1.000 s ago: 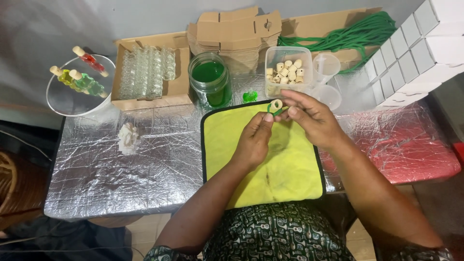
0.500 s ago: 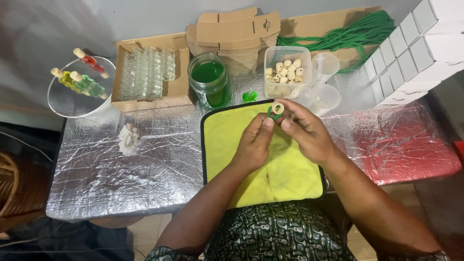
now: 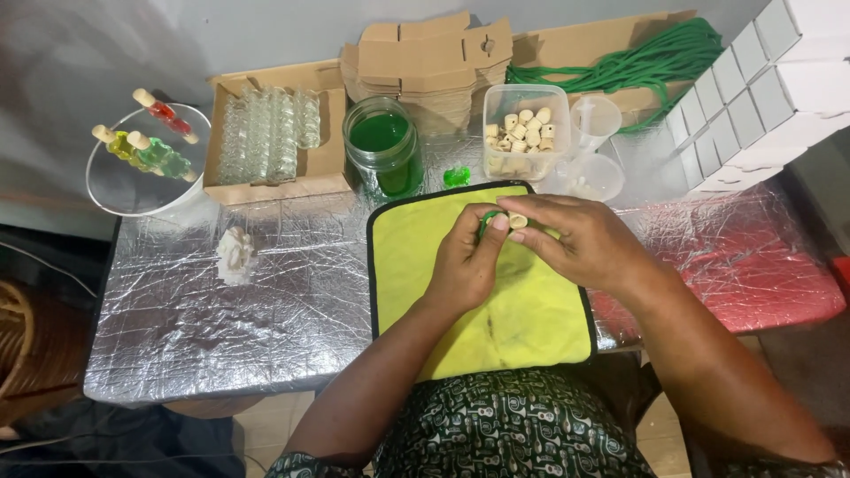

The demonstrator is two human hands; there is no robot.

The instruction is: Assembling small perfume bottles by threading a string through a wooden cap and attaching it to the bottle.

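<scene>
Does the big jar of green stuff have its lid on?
No, it's open. The glass jar stands upright with no lid on top, and you can look straight down onto the green liquid inside.

Jar of green liquid [image 3: 383,146], green cord [image 3: 651,62], folded cardboard boxes [image 3: 434,55].

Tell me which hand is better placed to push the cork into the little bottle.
Probably the right hand: its fingertips pinch the cork from above. The left hand wraps the small green bottle, steadying it over the yellow mat, so it is already occupied.
</scene>
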